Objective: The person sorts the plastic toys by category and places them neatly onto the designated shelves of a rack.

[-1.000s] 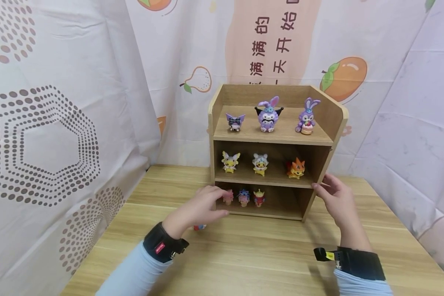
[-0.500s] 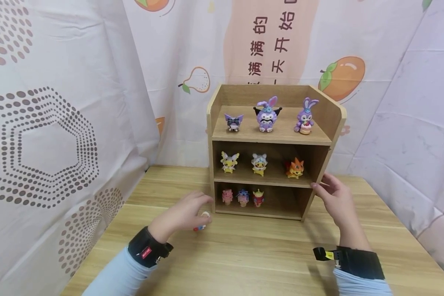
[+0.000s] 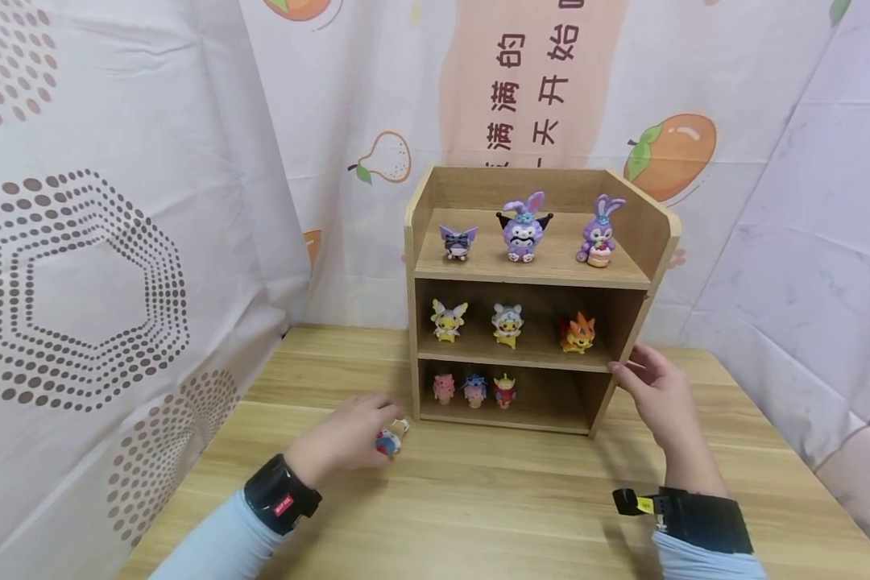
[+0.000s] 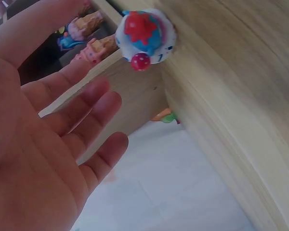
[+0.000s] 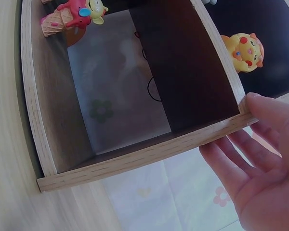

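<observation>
A small red, blue and white figurine [image 3: 390,440] lies on the table to the left of the wooden display shelf [image 3: 532,280]. My left hand [image 3: 350,435] reaches over it, partly covering it in the head view. In the left wrist view, the figurine [image 4: 145,32] sits beyond my loosely spread fingers, with a gap between them. My right hand [image 3: 656,395] grips the shelf's right side panel. Its thumb [image 5: 269,108] presses the front edge, and the other fingers lie along the panel's outer face.
Three purple figurines, including a rabbit-eared one [image 3: 598,232], stand on the top tier. Yellow and orange figurines [image 3: 507,325] occupy the middle tier. On the bottom tier, three small figurines [image 3: 474,391] stand toward the left. A patterned curtain [image 3: 362,242] hangs behind the table [image 3: 493,507].
My left hand has moved away from the bottom tier, left and down to the figurine on the table. My right hand stays on the shelf's side.
</observation>
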{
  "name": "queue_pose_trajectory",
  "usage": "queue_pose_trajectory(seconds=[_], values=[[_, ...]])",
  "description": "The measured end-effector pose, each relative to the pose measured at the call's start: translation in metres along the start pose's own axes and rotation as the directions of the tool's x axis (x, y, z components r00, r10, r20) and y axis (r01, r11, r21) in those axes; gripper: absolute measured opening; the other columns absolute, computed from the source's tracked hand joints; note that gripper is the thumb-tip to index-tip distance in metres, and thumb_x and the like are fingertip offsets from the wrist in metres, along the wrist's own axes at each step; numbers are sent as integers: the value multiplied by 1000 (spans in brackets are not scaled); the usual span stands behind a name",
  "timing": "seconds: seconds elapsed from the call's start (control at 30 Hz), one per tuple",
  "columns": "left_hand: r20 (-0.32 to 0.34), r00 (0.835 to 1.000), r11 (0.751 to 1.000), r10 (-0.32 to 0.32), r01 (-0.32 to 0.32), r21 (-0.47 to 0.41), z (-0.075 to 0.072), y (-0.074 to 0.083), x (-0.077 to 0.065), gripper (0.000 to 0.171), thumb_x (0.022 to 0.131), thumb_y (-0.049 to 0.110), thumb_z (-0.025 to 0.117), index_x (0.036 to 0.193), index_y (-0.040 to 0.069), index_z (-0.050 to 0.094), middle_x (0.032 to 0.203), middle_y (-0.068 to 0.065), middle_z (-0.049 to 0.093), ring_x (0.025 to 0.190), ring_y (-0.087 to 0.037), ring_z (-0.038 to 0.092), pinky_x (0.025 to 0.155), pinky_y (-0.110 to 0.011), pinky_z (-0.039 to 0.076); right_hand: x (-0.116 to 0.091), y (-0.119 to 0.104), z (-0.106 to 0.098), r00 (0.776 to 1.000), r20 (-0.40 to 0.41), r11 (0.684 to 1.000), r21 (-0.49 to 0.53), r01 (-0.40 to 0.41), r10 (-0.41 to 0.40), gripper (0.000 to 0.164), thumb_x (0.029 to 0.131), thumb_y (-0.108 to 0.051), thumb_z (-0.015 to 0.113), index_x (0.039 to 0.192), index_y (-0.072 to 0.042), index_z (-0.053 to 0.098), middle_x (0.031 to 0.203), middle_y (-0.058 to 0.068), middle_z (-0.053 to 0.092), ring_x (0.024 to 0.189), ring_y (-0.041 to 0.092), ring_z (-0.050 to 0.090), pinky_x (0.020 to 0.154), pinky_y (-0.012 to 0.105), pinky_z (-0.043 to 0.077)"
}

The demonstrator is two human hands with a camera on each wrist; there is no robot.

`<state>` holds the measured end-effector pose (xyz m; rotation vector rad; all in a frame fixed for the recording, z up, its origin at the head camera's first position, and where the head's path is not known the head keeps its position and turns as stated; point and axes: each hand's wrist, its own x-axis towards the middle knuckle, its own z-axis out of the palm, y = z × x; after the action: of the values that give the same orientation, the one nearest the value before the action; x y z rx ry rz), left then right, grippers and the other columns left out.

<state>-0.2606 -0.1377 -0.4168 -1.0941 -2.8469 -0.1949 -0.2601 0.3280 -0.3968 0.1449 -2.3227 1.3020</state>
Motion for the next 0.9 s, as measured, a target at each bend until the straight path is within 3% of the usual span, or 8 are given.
queue_pose_trajectory(seconds=[0.27,0.43,0.9], values=[[20,1000,1000,12,-13,17,1,-1,-1,63,65,31,85,120,14,60,114,-4,55,105,-22,51,95,-53,43,2,0,1,1000,-17,1000,28,1,-1,48,92,-22,66,134,-5,51,122,18,57,105,11,56,74,9,48],[39,999,999,30,-32,36,8,-4,0,60,64,28,85,117,16,62,106,1,54,94,-16,52,88,-46,47,1,2,2,1000,-16,1000,29,-4,4,49,92,-21,67,134,-4,50,122,19,57,105,10,56,74,9,48],[74,996,988,43,-53,145,17,-3,7,59,62,17,84,115,17,61,105,-1,55,93,-19,55,88,-44,49,0,6,3,1000,-15,998,61,-4,5,47,92,-20,66,134,-6,51,121,17,58,105,9,56,75,10,48]])
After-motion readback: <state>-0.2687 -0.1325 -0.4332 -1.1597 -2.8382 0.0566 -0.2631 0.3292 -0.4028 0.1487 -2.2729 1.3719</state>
